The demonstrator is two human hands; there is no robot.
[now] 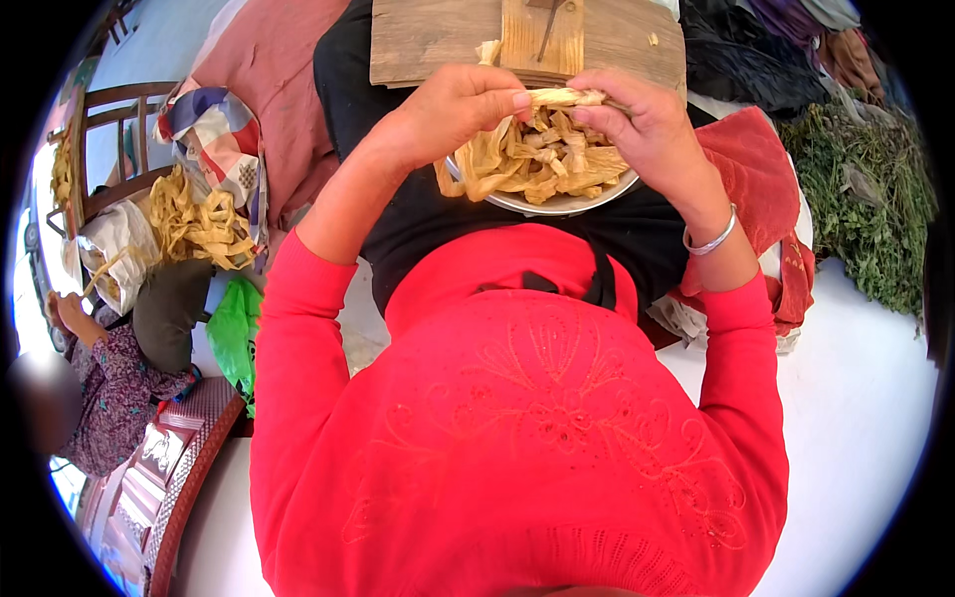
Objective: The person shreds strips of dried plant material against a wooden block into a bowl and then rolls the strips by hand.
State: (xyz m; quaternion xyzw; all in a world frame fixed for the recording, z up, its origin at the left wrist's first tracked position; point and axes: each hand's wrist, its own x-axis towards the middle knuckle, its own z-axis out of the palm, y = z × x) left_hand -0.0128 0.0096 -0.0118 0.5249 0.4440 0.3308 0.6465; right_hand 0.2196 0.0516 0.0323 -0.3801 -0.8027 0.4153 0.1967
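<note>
Both my hands hold a short roll of pale dried plant strip (559,97) stretched between them. My left hand (477,101) pinches its left end between thumb and fingers. At the roll's right end, my right hand (645,123) grips with thumb and fingers. Just below the hands, a round metal bowl (533,206) rests on my lap, heaped with yellowish folded strips and short pieces (567,160). A longer strip (477,168) hangs over the bowl's left side. Beyond it lies a wooden board (440,45) with a raised middle plank and a thin dark metal piece (549,33) on top.
At far left another person (119,373) sits, handling a strip near a white bag (123,246) and a pile of strips (198,224). A green plastic bag (237,336) lies below. To the right are a red cloth (746,179) and a heap of green plants (865,201).
</note>
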